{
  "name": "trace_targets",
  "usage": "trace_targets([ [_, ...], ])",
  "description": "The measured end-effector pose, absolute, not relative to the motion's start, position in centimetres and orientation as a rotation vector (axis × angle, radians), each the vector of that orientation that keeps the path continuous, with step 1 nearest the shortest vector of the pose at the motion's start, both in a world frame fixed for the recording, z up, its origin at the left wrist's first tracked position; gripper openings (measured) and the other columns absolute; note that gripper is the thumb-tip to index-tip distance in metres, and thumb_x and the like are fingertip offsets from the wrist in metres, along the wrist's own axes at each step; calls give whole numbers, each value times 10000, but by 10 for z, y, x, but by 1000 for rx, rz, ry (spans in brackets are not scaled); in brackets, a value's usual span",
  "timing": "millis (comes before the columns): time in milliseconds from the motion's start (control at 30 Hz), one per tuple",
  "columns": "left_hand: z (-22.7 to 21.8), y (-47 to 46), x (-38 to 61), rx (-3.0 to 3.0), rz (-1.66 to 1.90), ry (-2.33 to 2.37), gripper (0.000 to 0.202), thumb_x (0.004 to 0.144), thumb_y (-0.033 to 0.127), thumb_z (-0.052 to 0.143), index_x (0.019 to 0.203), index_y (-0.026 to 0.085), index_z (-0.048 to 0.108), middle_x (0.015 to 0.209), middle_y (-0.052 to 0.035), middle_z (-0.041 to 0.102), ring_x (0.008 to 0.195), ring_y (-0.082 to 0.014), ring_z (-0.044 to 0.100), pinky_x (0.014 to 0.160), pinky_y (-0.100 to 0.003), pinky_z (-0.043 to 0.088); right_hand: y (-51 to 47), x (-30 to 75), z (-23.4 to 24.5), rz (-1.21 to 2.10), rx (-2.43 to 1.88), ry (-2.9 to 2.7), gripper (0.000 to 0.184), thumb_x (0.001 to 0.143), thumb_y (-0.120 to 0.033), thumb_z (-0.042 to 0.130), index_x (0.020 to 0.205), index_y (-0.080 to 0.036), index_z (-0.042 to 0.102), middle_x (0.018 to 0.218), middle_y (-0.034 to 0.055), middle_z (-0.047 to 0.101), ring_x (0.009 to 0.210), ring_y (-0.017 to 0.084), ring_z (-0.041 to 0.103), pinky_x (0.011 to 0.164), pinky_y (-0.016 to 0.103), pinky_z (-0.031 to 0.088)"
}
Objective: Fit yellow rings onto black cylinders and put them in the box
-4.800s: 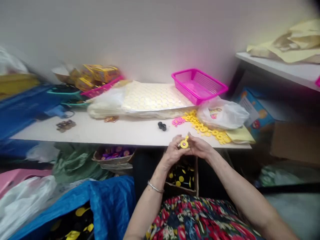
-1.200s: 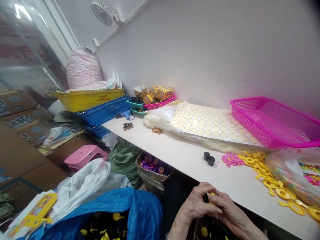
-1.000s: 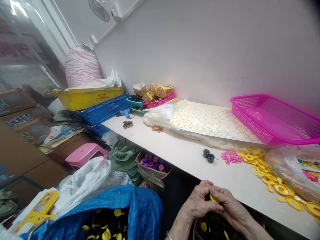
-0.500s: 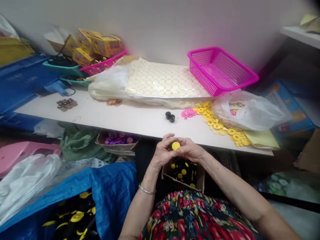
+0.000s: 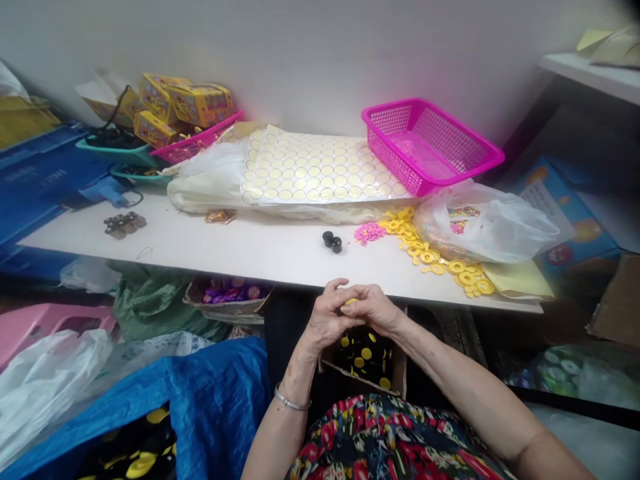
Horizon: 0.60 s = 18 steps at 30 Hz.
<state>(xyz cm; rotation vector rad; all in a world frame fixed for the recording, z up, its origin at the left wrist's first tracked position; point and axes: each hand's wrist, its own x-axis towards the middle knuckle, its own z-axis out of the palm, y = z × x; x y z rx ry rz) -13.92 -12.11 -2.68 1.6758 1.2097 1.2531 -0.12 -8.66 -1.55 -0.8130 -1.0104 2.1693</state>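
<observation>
My left hand [image 5: 327, 317] and my right hand [image 5: 376, 309] are pressed together just below the front edge of the white table [image 5: 240, 247]. Between their closed fingers sits a small yellow round piece [image 5: 349, 302], mostly hidden. Under my hands stands an open cardboard box [image 5: 367, 357] with black and yellow pieces. On the table beyond lie two black caps [image 5: 332, 241], a small heap of pink bits [image 5: 369, 233] and a trail of yellow rings [image 5: 435, 250].
A sheet of round stickers [image 5: 315, 167] lies at the back beside a pink basket [image 5: 430, 143]. A clear bag [image 5: 493, 223] sits right. Yellow boxes [image 5: 183, 103] and blue crates [image 5: 45, 180] stand left. A blue bag [image 5: 210, 407] of pieces is near my lap.
My head swung from the left end of the room back to face the table. The yellow piece, plain between my fingertips half a second ago, is now almost covered by my closed hands.
</observation>
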Motion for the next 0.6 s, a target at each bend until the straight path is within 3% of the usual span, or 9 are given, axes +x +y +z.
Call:
trace_targets([
  [67, -26, -120, -139, 1716, 1237, 1212, 393, 567, 287, 802, 939, 194, 714, 857, -64, 680, 1120, -266, 488, 1000, -448, 368, -87, -3, -15, 2114, -829, -1050, 305, 528, -243, 780, 750, -94, 636, 704, 15, 611, 625, 105, 532, 540, 210, 419],
  [200, -24, -109, -150, 1659, 1288, 1256, 370, 527, 281, 820, 871, 192, 718, 882, -65, 670, 1074, -248, 513, 977, -409, 385, -81, 4, -10, 2123, -864, -1152, 592, 610, -355, 741, 1111, -147, 503, 869, 31, 609, 574, 112, 578, 522, 259, 481],
  [267, -27, -95, -164, 1543, 1389, 1383, 398, 503, 290, 826, 868, 184, 710, 953, -72, 645, 1020, -225, 535, 918, -365, 424, -77, 13, -8, 2026, -949, -1224, 649, 633, -375, 722, 1179, -170, 438, 942, 47, 587, 558, 110, 590, 506, 262, 484],
  [333, -32, -74, -182, 1371, 1477, 1553, 433, 490, 306, 819, 881, 167, 699, 970, -69, 617, 919, -192, 558, 822, -320, 460, -72, 26, -8, 1855, -1058, -1292, 554, 642, -377, 709, 1097, -152, 489, 971, 58, 569, 572, 100, 589, 505, 242, 470],
  [433, -39, -39, -206, 1088, 1528, 1713, 499, 468, 315, 801, 905, 109, 675, 826, -41, 609, 744, -142, 554, 707, -284, 466, -67, 48, -16, 1623, -1199, -1299, 420, 661, -387, 683, 967, -132, 547, 898, 43, 571, 554, 84, 554, 477, 221, 433],
  [600, -32, -11, -219, 991, 1465, 1741, 501, 429, 259, 777, 877, 72, 656, 715, -13, 617, 674, -123, 542, 673, -267, 450, -71, 80, -25, 1469, -1295, -1254, 388, 660, -418, 678, 904, -131, 584, 741, 15, 581, 505, 87, 507, 433, 218, 371],
])
